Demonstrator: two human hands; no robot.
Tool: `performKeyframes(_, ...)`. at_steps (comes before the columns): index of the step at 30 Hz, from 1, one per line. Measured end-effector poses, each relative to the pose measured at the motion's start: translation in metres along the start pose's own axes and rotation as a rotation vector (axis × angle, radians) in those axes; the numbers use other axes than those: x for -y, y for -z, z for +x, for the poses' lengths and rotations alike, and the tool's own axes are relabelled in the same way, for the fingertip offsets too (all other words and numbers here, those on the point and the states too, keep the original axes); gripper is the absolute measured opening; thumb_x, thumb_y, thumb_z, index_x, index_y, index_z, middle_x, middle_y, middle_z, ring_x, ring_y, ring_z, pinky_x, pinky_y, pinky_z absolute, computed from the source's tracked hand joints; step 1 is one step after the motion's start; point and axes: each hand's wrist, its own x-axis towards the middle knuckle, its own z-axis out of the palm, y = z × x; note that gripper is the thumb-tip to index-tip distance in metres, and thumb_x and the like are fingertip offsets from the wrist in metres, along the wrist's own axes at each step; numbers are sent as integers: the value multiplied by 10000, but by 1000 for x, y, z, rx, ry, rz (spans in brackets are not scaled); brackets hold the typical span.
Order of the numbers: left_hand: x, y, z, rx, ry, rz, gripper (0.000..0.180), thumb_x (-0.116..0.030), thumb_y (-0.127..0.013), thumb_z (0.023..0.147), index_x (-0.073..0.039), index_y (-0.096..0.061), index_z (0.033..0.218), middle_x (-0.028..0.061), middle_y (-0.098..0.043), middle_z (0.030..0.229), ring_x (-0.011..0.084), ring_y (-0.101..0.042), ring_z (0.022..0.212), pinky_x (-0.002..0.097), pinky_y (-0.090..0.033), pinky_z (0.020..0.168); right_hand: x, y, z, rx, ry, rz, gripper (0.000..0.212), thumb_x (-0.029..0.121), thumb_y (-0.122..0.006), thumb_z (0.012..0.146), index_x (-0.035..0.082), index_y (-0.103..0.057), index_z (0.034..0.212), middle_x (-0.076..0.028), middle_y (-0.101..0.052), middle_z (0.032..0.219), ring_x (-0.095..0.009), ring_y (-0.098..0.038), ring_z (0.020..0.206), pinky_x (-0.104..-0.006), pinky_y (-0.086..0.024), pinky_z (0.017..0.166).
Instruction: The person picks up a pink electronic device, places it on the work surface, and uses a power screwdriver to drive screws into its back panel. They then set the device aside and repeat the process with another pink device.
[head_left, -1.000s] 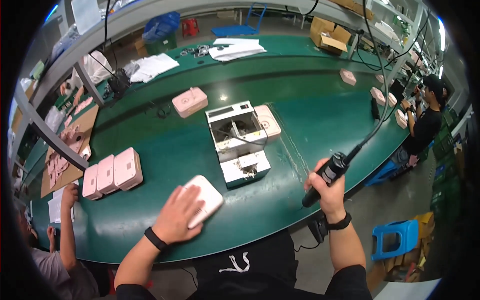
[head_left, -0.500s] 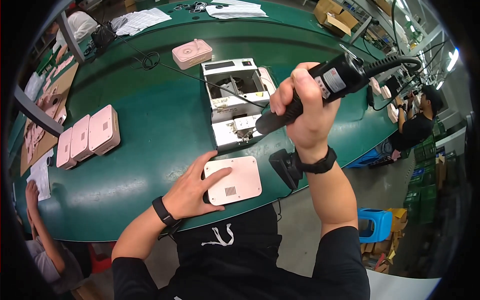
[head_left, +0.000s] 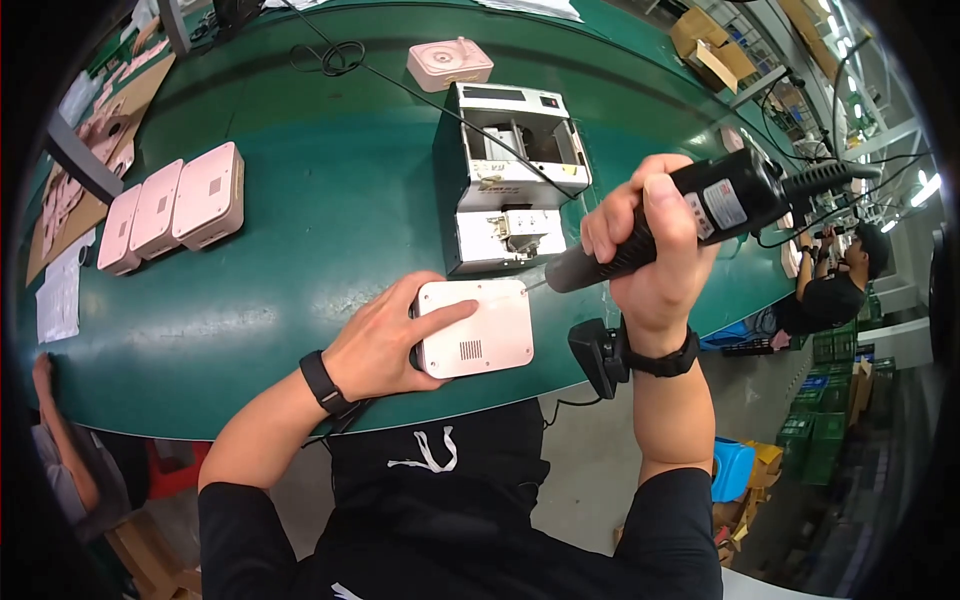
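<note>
My left hand [head_left: 385, 335] grips the left side of a pale pink rounded box [head_left: 490, 325] on the green table, its index finger lying across the top. The box shows a slotted grille and small corner holes. In my right hand [head_left: 660, 245] is a black electric screwdriver [head_left: 690, 215], held tilted, fingers wrapped round its body. Its thin bit points down-left and reaches the box's far right corner; whether it sits in the hole I cannot make out. Just beyond the box stands a white and black screw feeder [head_left: 510, 180].
Three pink boxes [head_left: 205, 195] stand in a row at the left. Another pink box with a round disc on top [head_left: 450, 65] sits behind the feeder. A black cable [head_left: 400, 85] crosses above the feeder. Co-workers sit at the right [head_left: 840, 280] and lower left.
My right hand has brought the screwdriver from the screw feeder to the far right corner of the pink box. The left hand keeps its hold. The whole view has shifted.
</note>
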Motion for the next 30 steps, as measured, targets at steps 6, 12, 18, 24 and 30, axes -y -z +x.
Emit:
performKeyframes(6, 3, -3, -2, 4, -12, -12, 829, -212, -859, 573, -247, -561, 1346, 147, -471, 1261, 341, -557, 1094, 420, -509, 910, -11, 2, -8, -11, -23, -20, 160, 206, -511, 938, 49, -480, 929, -67, -489, 606, -155, -456, 477, -332, -422, 496)
performKeyframes(12, 3, -7, -4, 17, 24, -24, 829, -213, -863, 579, -251, -560, 1350, 147, -474, 1248, 338, -554, 1101, 418, -508, 910, -19, 8, -13, -53, -27, 62, 166, 213, -490, 941, 50, -471, 961, -59, -467, 601, -150, -439, 471, -332, -422, 501)
performKeyframes(18, 3, -5, -1, 28, 24, -24, 832, -215, -865, 578, -254, -561, 1351, 148, -476, 1239, 338, -548, 1104, 414, -507, 909, -14, 8, -17, -32, -17, 72, 177, 222, -486, 943, 51, -464, 980, -52, -452, 597, -147, -435, 469, -331, -422, 501)
performKeyframes(24, 5, -5, 0, 29, 27, -18, 833, -219, -864, 572, -254, -563, 1348, 147, -478, 1233, 336, -547, 1096, 410, -510, 898, -24, 7, -16, -56, -48, 55, 185, 234, -506, 932, 57, -462, 964, -51, -448, 595, -147, -432, 469, -332, -419, 499)
performKeyframes(30, 6, -5, 2, 4, 9, -21, 832, -219, -859, 567, -253, -564, 1344, 145, -478, 1228, 335, -548, 1087, 411, -511, 893, -32, 7, -13, -44, -67, 76, 186, 234, -520, 921, 61, -457, 941, -52, -449, 594, -149, -430, 467, -329, -417, 494)
